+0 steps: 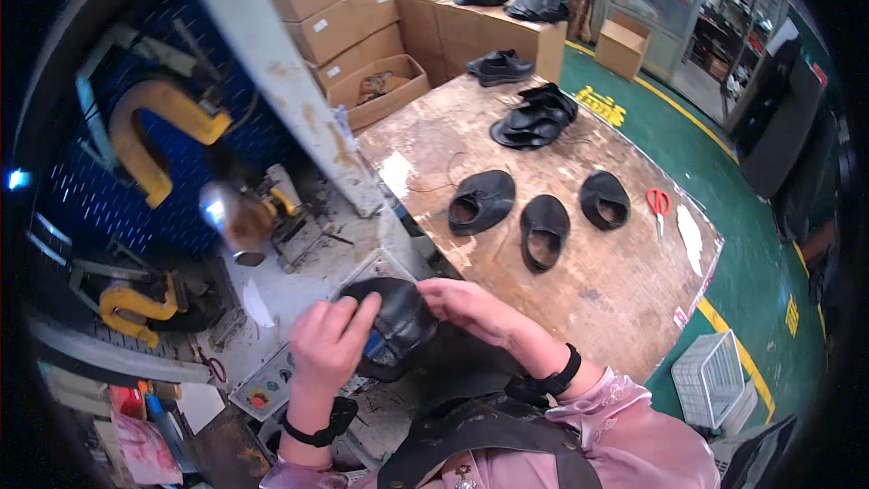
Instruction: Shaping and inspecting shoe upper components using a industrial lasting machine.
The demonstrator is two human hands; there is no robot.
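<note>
A black leather shoe upper (405,319) is held between both hands in front of my body, beside the machine's front edge. My left hand (330,340) is closed on its left side, fingers over the leather. At its upper right edge my right hand (466,308) grips the rim, the fingers close together; its fingertips are partly hidden. A bit of blue shows at the lower opening of the upper. On the wooden table to the right lie three more black shoe uppers, the left one (482,203), the middle one (545,233) and the right one (605,200).
Red-handled scissors (659,208) lie near the table's right side. A pile of black uppers (534,116) and black shoes (500,67) sit farther back. To the left stands a machine with yellow curved arms (145,131) and a metal form (237,222). A white basket (708,380) stands on the floor.
</note>
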